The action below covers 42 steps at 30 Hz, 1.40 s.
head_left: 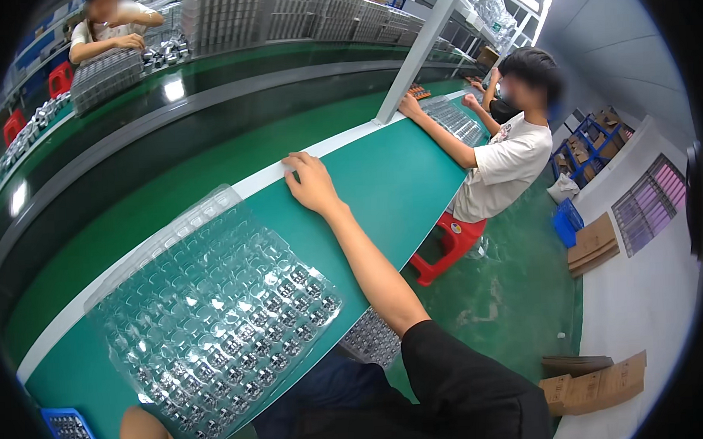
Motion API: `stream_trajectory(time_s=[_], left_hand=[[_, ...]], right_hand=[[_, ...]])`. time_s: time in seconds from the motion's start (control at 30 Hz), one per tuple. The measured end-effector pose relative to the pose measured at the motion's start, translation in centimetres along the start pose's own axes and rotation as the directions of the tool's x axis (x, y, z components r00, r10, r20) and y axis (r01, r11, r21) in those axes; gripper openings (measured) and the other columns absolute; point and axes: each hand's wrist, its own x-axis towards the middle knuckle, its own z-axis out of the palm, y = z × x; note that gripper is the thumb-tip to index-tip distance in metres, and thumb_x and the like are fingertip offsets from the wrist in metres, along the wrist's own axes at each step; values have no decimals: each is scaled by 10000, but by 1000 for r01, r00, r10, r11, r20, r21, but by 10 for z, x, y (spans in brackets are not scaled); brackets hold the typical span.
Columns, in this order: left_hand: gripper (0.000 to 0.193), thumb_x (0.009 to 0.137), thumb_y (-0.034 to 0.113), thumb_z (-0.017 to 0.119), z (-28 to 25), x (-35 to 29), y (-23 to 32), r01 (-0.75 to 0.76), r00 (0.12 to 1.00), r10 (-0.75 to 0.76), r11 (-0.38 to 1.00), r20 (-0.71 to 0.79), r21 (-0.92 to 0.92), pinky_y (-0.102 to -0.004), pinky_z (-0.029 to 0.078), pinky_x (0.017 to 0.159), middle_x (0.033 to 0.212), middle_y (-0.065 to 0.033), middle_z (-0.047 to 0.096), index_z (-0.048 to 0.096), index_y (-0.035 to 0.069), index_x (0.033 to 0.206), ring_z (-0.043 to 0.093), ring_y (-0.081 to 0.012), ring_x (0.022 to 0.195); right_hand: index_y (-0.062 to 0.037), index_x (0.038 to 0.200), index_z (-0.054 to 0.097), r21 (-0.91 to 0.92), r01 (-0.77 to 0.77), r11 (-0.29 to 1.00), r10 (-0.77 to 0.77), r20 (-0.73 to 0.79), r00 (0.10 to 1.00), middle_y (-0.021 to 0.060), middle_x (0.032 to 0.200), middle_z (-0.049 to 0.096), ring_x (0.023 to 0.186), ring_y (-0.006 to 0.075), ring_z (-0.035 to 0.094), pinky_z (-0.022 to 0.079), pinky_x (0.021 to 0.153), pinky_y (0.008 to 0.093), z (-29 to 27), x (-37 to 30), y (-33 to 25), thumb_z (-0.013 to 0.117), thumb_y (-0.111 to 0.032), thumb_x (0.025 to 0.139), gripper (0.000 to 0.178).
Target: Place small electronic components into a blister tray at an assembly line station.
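My right hand (311, 182) reaches across the green work table (381, 187) and rests on its white far edge. Its fingers are a little apart and I see nothing in them. To its left lies a clear plastic tray (214, 278) with rows of round pockets. Small shiny metal parts (282, 330) fill the rows on the tray's near side; the far rows look bare. At the lower left, only a bent part of my left arm and hand (141, 434) shows beside the tray's near corner. The fingers of that hand are hidden.
A blue crate (69, 434) of metal parts stands at the lower left. Another loaded tray (373, 339) is below the table's near edge. A co-worker (512, 160) sits to the right on a red stool (449, 247). Beyond the table runs a dark green conveyor (186, 140).
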Motion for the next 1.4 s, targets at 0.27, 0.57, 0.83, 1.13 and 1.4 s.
stream_trajectory(time_s=[0.27, 0.57, 0.83, 1.13, 1.4], left_hand=[[165, 689, 65, 589, -7, 0, -16, -82, 996, 85, 988, 21, -131, -523, 494, 556, 625, -213, 541, 604, -99, 693, 585, -362, 590], [174, 675, 77, 583, -17, 1, -16, -175, 984, 170, 973, -48, -151, -525, 491, 553, 626, -209, 548, 618, -91, 701, 584, -365, 584], [177, 660, 87, 608, 18, -6, 34, 687, 725, -686, 727, -65, -11, -439, 491, 543, 638, -162, 563, 611, -86, 699, 597, -290, 591], [88, 788, -36, 568, -10, 3, -14, -119, 979, 137, 985, -152, 127, -330, 507, 521, 667, -129, 605, 617, -58, 718, 633, -262, 600], [131, 744, 40, 591, 2, 9, 3, -91, 976, 135, 966, -172, 241, -347, 449, 471, 588, -130, 581, 611, -56, 657, 611, -275, 546]], right_hand=[[-56, 1166, 663, 4, -3, 1000, 3, 4, 1000, 153, 1276, 605, 1161, 371, 565, 444, 1022, 442, -1, 0, -1, 594, -156, 913, 280], [-22, 1134, 674, 33, 7, 999, -6, -23, 1000, 171, 1225, 617, 1142, 372, 578, 432, 1029, 455, -2, -1, 0, 599, -133, 888, 281], [-33, 1144, 662, -25, -11, 1000, 10, -41, 999, 168, 1226, 622, 1149, 373, 575, 444, 1011, 442, -11, -10, 25, 607, -147, 901, 274], [-24, 1082, 686, 1, 67, 998, -67, -18, 998, 186, 1168, 645, 1081, 380, 604, 472, 965, 458, -2, 3, 3, 611, -147, 864, 261], [-63, 1182, 670, -6, -14, 1000, 14, 88, 996, 145, 1297, 610, 1206, 341, 571, 458, 1021, 406, 0, 2, -3, 601, -181, 918, 298]])
